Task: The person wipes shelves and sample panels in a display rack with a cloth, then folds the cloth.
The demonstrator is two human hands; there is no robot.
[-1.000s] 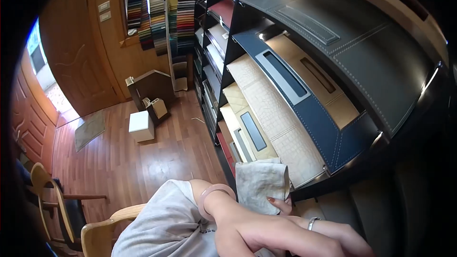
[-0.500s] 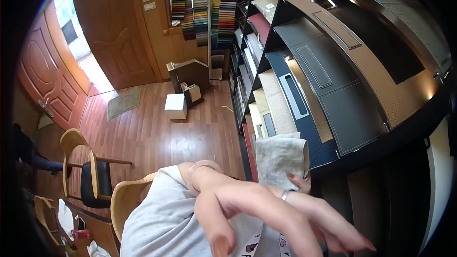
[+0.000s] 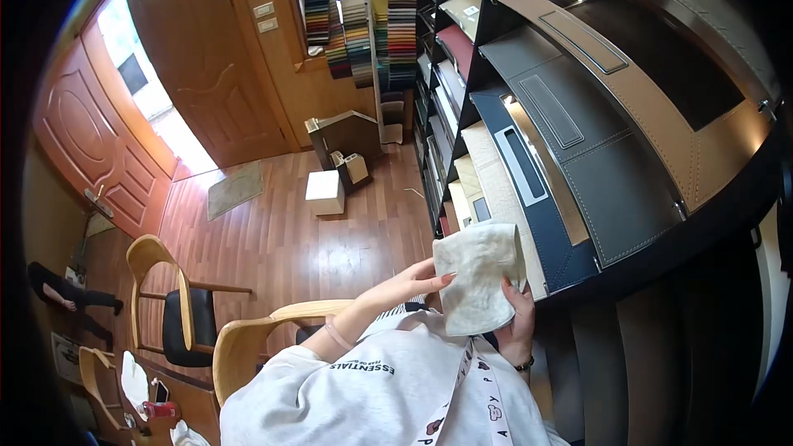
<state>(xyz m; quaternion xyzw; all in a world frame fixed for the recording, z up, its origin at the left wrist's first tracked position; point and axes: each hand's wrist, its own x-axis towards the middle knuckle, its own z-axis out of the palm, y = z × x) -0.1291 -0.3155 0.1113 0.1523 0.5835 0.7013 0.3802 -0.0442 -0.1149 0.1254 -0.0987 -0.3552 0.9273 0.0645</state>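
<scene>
A folded pale grey-beige cloth (image 3: 479, 272) is held up in front of my chest. My left hand (image 3: 420, 278) grips its left edge, with the thumb lying on the front and the other fingers partly hidden behind. My right hand (image 3: 519, 314) holds the lower right edge, its thumb on the near face and its fingers behind the cloth. A pinkish bangle (image 3: 337, 334) is on my left wrist and a dark band on my right wrist. A printed lanyard (image 3: 496, 405) hangs over my grey shirt.
A display rack (image 3: 570, 149) with leather-like panels stands close on my right. Colour swatches (image 3: 396, 25) hang at the back. A white box (image 3: 325, 192) sits on the wooden floor. Chairs (image 3: 186, 322), a table (image 3: 186, 396) and another person (image 3: 74, 293) are at left.
My left hand has dropped from close before the camera down to the cloth and taken its left edge. My right hand still holds the cloth. The view has shifted slightly.
</scene>
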